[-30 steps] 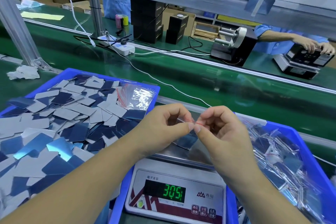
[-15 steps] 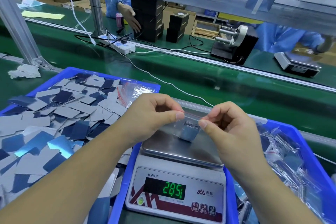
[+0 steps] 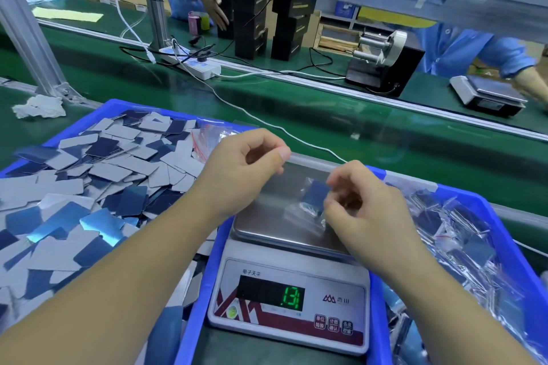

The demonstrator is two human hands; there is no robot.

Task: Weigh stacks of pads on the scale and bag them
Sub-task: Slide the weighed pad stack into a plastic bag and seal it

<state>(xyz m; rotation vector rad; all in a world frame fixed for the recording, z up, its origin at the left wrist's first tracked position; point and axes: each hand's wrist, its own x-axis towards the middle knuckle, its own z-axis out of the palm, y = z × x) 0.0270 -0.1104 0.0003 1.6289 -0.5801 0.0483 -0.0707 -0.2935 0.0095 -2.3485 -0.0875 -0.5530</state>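
Observation:
A clear plastic bag [image 3: 299, 187] with a small stack of blue pads [image 3: 315, 198] inside hangs over the steel pan of the scale [image 3: 284, 299]. My left hand [image 3: 237, 172] pinches the bag's top edge at its left end. My right hand [image 3: 364, 210] pinches the bag at its right side, fingers curled. The scale's green display reads 13. Left of the scale, a blue bin [image 3: 114, 106] is piled with loose grey and blue pads [image 3: 103, 175]. On the right, another blue bin [image 3: 474, 204] holds bagged pads [image 3: 462, 240].
Spare clear bags [image 3: 207, 139] lie at the left bin's back corner. A white cable [image 3: 255, 118] crosses the green belt behind the scale. Across the belt are a power strip [image 3: 192, 64], black boxes [image 3: 267, 27], a tape dispenser [image 3: 382, 59], a second scale [image 3: 489, 95] and other workers' arms.
My hands moved apart along the bag's top edge, and my right hand dropped lower. The bag with pads lifted off the pan; the display fell from 305 to 285 to 13.

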